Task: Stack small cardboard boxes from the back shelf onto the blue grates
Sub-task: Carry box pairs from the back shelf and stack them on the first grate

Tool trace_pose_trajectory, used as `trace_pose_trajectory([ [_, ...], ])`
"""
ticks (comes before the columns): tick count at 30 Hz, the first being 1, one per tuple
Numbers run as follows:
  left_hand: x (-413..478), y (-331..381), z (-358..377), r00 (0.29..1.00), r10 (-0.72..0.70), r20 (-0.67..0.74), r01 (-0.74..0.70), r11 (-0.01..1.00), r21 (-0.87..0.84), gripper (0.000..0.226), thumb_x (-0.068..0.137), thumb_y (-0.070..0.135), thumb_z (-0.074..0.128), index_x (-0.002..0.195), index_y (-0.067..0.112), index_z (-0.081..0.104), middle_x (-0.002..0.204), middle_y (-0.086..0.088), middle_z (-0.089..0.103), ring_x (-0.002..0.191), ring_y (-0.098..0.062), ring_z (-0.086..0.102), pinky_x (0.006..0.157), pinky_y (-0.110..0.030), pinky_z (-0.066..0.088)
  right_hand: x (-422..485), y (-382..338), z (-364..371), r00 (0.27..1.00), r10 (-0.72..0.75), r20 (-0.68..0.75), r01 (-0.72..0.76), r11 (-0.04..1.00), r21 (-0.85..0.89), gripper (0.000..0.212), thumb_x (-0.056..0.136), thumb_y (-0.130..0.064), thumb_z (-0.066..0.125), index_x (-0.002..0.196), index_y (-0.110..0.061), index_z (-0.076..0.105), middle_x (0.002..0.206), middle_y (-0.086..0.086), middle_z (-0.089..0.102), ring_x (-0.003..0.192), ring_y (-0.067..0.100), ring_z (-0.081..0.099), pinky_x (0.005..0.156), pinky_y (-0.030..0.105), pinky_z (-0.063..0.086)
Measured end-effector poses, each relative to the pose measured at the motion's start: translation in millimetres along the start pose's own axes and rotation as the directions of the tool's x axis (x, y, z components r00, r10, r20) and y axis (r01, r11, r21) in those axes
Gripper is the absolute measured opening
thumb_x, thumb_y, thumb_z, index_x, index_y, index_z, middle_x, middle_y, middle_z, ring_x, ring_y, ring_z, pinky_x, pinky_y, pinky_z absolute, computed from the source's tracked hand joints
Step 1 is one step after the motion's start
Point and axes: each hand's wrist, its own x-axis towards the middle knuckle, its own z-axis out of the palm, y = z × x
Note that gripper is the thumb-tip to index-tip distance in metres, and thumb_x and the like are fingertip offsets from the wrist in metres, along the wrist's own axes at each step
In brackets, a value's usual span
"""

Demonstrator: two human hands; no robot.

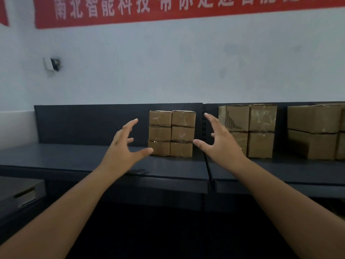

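Observation:
A block of small cardboard boxes (171,133), two wide and three high, stands on the dark shelf (74,159) against its back panel. My left hand (124,146) is stretched out just left of the block, fingers spread, its thumb tip close to the bottom left box. My right hand (218,141) hangs open just right of the block, thumb pointing at the lower right box. Neither hand holds anything. No blue grates are in view.
Larger cardboard boxes (253,131) are stacked on the neighbouring shelf section to the right, with bigger ones (313,131) further right. A white wall with a red banner (168,10) rises behind. A lower dark shelf edge (20,195) sits at the left.

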Motion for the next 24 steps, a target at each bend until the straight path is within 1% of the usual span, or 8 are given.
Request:
trace_pose_trajectory([
  [6,92.4,-22.2,24.2,0.997,-0.043,0.064,0.042,0.999,0.027,0.094,0.075,0.043,0.08,0.148,0.048,0.02,0.156,-0.004,0.029,0.127,-0.024,0.048,0.093,-0.035,0.043,72.9,15.6,34.7,0.997,0.066,0.025,-0.065,0.997,-0.037,0.08,0.084,-0.049,0.065,0.146,-0.041,0.016,0.143,0.009,0.045,0.123,0.026,0.05,0.099,0.04,0.043],
  [8,119.4,-27.7,32.6,0.995,-0.024,0.101,0.021,0.999,0.036,0.096,0.074,0.045,0.08,0.148,0.048,0.019,0.152,-0.004,0.034,0.124,-0.024,0.05,0.097,-0.038,0.045,92.7,17.9,43.9,0.995,0.099,0.029,-0.098,0.994,-0.038,0.078,0.086,-0.048,0.064,0.147,-0.04,0.017,0.143,0.007,0.046,0.125,0.027,0.048,0.098,0.036,0.041],
  [10,139.5,-31.0,41.0,0.989,-0.002,0.147,-0.002,1.0,0.03,0.093,0.075,0.047,0.079,0.147,0.049,0.02,0.143,0.0,0.044,0.122,-0.022,0.051,0.098,-0.04,0.046,107.1,20.4,49.6,0.991,0.129,0.036,-0.128,0.992,-0.02,0.073,0.087,-0.046,0.063,0.147,-0.038,0.021,0.141,0.005,0.049,0.124,0.026,0.05,0.091,0.03,0.04],
  [14,153.9,-38.3,53.0,0.988,0.041,0.15,-0.042,0.999,-0.001,0.063,0.08,0.043,0.076,0.133,0.042,0.043,0.118,0.006,0.057,0.103,-0.014,0.058,0.072,-0.023,0.047,119.0,28.9,56.6,0.99,0.144,0.003,-0.144,0.989,0.018,0.045,0.088,-0.042,0.062,0.13,-0.034,0.046,0.123,-0.004,0.057,0.112,0.018,0.054,0.073,0.016,0.04],
  [16,153.7,-41.4,54.0,0.991,0.063,0.121,-0.059,0.998,-0.037,0.052,0.08,0.039,0.077,0.125,0.039,0.05,0.111,0.007,0.06,0.095,-0.006,0.058,0.066,-0.02,0.047,119.3,29.4,57.8,0.992,0.126,-0.026,-0.126,0.992,0.006,0.038,0.088,-0.04,0.063,0.123,-0.032,0.051,0.114,-0.007,0.058,0.103,0.012,0.054,0.067,0.011,0.037],
  [18,150.4,-40.3,51.4,0.993,0.07,0.093,-0.064,0.996,-0.068,0.052,0.079,0.038,0.078,0.124,0.038,0.051,0.11,0.008,0.06,0.092,-0.002,0.056,0.068,-0.021,0.048,116.7,25.3,57.5,0.994,0.098,-0.047,-0.098,0.995,-0.004,0.04,0.087,-0.039,0.064,0.124,-0.03,0.051,0.111,-0.009,0.058,0.098,0.009,0.052,0.067,0.009,0.036],
  [21,140.5,-30.0,42.4,0.996,0.087,0.033,-0.085,0.994,-0.063,0.058,0.077,0.039,0.079,0.127,0.038,0.05,0.115,0.01,0.057,0.1,-0.01,0.058,0.077,-0.025,0.05,107.9,12.0,50.7,0.993,0.051,-0.11,-0.048,0.999,0.024,0.046,0.086,-0.038,0.067,0.128,-0.029,0.051,0.109,-0.009,0.059,0.091,0.005,0.055,0.067,0.008,0.037],
  [24,119.9,-14.4,26.7,0.992,0.092,-0.089,-0.098,0.993,-0.06,0.06,0.074,0.036,0.082,0.125,0.04,0.05,0.119,0.01,0.056,0.109,-0.014,0.054,0.087,-0.028,0.048,94.4,-8.0,40.0,0.99,-0.027,-0.137,0.033,0.999,0.04,0.047,0.085,-0.036,0.069,0.127,-0.029,0.051,0.104,-0.012,0.056,0.08,0.0,0.053,0.069,0.015,0.04],
])
